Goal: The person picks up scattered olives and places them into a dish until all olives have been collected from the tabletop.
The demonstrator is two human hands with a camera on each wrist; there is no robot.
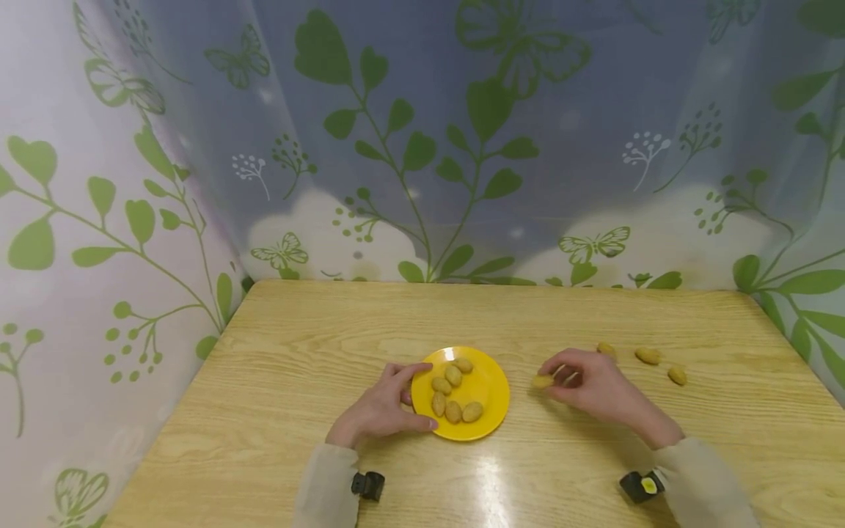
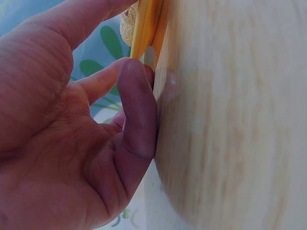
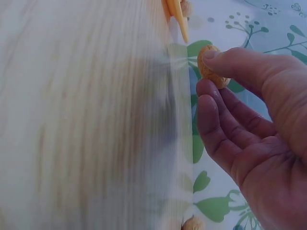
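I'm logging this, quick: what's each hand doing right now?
Left hand: holding the yellow plate by its edge.
Right hand: pinching a walnut.

A light wood-grain table [image 1: 297,323] stretches across the foreground, a bright glare [image 1: 491,484] on its surface; behind it and along both sides hangs a blue-and-white curtain [image 1: 409,44], printed with green leafy stems [image 1: 419,150], butterflies [image 1: 240,60] and berry sprigs [image 1: 122,309].
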